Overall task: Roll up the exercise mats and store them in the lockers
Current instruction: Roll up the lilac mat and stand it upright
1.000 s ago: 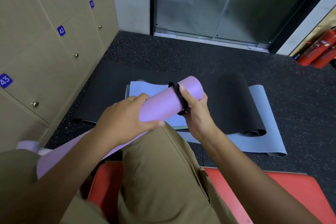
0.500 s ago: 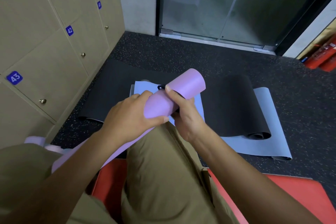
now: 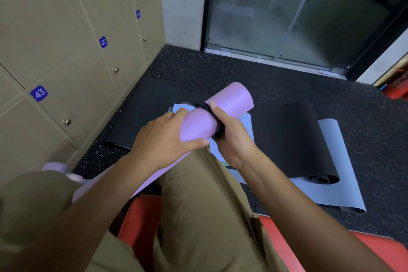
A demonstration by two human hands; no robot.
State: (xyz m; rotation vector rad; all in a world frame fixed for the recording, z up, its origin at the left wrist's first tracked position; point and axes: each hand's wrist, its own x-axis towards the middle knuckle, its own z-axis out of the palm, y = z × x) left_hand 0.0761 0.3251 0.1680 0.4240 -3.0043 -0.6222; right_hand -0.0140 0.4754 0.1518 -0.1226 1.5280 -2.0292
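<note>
Mat-rolling is seen near its end for one purple mat [image 3: 223,112], held at the centre of the frame across a seated person's khaki-clad knees [image 3: 198,194], its free end pointing toward the upper right. The roll is gripped around its middle by the left hand [image 3: 163,141], fingers and thumb curled about it, apparently to keep the coil from springing loose. A black strap [image 3: 204,105] encircling the roll is pinched by the right hand [image 3: 231,137], thumb laid on top and fingers curled beneath; the band is judged to be in the course of being seated so the roll stays shut for storage. On the speckled dark floor [image 3: 364,121] behind the hands, three mats lie flat and not yet rolled up: a black mat [image 3: 293,139] with its lower-right end curled over, a grey mat [image 3: 344,174] beneath it, and a pale blue mat [image 3: 245,120] showing just beyond the purple roll. A pale purple shape at the lower left cannot be identified with certainty. Lockers [image 3: 72,62] fill the upper left of the frame, all doors closed, with three number plates readable: 41, 42 and 43. A glass door [image 3: 309,11] occupies the upper right, and a red seat [image 3: 375,249] is visible at the bottom under the person.
</note>
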